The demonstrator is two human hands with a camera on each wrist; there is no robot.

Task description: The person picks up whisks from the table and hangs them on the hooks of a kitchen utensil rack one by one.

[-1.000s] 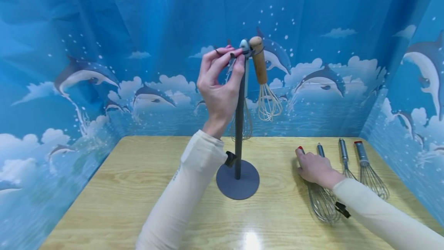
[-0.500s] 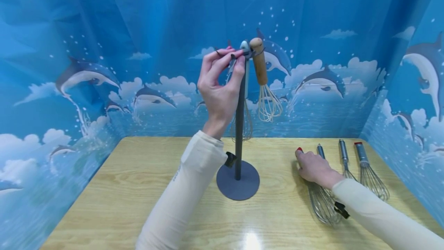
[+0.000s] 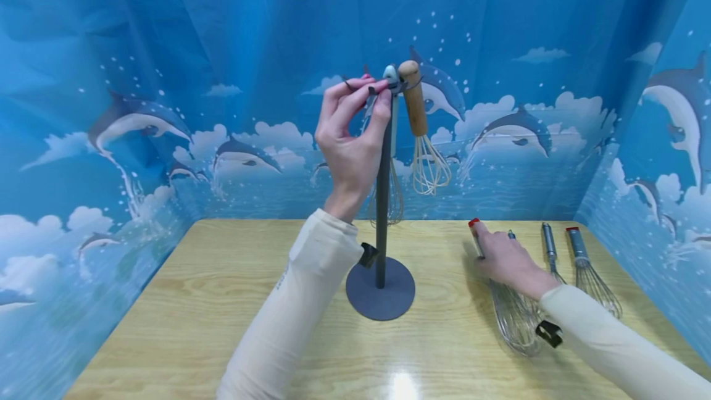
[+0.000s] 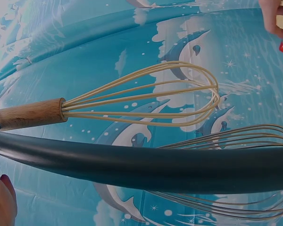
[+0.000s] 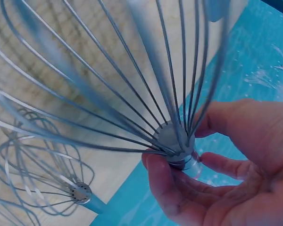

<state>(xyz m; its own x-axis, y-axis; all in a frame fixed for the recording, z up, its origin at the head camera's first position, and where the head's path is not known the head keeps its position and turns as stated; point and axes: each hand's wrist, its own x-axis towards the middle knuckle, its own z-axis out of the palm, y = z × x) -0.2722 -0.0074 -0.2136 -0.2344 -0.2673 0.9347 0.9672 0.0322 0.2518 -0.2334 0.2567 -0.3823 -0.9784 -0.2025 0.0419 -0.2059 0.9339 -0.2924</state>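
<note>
At 4 o'clock from the stand (image 3: 382,202), your right hand (image 3: 502,259) grips a red-tipped steel whisk (image 3: 513,316) on the table (image 3: 183,313). Your left hand (image 3: 351,134) pinches a top hook. Two whisks hang, including the wooden-handled whisk (image 3: 422,134); judged, three remain unhung.

my right hand (image 3: 502,258) covers the red-capped whisk (image 3: 474,229) handle | its wires blur at my right wrist view's edge | my left hand (image 3: 350,134) hides the stand (image 3: 382,202) hook | steel whisk (image 3: 395,193) half behind the pole
</note>
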